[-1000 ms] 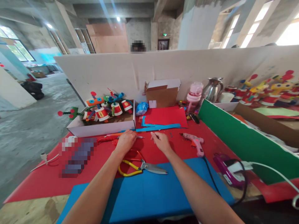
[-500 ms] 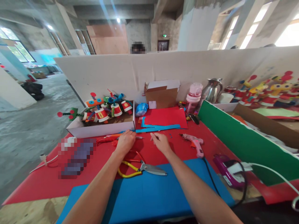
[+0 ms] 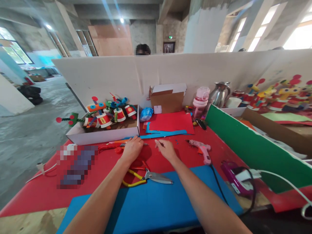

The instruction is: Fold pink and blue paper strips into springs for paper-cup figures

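Note:
My left hand (image 3: 133,149) rests low over the red table, its fingers bent near a pen and the end of a blue paper strip (image 3: 165,133); what lies under the fingers is hidden. To its right is my right hand (image 3: 165,149), fingers curled together with the tips toward the left hand; anything between them is too small to make out. The hands do not touch. Scissors (image 3: 158,177) with red and yellow handles lie in front of them, partly on a blue sheet (image 3: 156,204). A pink glue gun (image 3: 203,150) lies to the right.
A white box (image 3: 104,136) of paper-cup figures stands at the left, near a pixelated area. Red sheets (image 3: 170,123), a pink bottle (image 3: 201,102) and a metal jug (image 3: 219,94) are behind. A green-sided box (image 3: 243,146) and purple power strip (image 3: 234,180) are at the right.
The whole view has shifted slightly. Both hands keep nearly the same pose and place on the table.

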Demonstrator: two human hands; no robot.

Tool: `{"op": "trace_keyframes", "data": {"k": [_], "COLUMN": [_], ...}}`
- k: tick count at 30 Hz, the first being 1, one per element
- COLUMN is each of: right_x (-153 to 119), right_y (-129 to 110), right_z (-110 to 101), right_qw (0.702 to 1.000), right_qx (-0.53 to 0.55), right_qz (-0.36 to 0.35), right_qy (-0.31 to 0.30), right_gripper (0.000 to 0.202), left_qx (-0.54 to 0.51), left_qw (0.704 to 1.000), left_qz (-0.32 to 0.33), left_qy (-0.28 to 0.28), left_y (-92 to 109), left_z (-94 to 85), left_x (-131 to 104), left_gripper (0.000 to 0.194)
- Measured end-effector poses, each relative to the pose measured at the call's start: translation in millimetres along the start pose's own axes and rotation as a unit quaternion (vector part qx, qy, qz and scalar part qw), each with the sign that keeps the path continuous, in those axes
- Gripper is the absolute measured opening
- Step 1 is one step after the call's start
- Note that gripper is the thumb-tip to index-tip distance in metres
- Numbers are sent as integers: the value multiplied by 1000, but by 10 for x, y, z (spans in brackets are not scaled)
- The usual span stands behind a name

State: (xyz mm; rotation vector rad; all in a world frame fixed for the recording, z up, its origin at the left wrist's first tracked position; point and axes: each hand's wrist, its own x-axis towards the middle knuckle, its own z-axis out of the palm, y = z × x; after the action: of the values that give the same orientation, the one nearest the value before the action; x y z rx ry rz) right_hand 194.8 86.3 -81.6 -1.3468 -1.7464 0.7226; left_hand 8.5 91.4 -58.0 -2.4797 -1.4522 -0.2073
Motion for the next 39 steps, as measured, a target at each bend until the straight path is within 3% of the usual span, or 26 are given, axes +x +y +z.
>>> {"op": "trace_keyframes", "data": {"k": [10, 17, 26, 39], "right_x": [2, 3, 3, 10], "right_y": [-5, -3, 3, 12], "right_z": [-18, -21, -13, -7], "right_qw": [1000, 1000, 1000, 1000], "right_qx": [1, -4, -4, -1], "right_qz": [9, 5, 9, 6], "right_qy": [0, 4, 0, 0], "right_gripper": [42, 45, 46, 47], "left_qx": [-17, -24, -15, 4], "left_qw": [997, 996, 998, 999], "left_qz": [-58, -84, -56, 9], "left_qy": [39, -7, -3, -33], "left_y": [-132, -218, -127, -191], "left_z": [-18, -16, -2, 103], "left_x": [-45, -115, -34, 22], "left_gripper": [22, 21, 18, 24]}}
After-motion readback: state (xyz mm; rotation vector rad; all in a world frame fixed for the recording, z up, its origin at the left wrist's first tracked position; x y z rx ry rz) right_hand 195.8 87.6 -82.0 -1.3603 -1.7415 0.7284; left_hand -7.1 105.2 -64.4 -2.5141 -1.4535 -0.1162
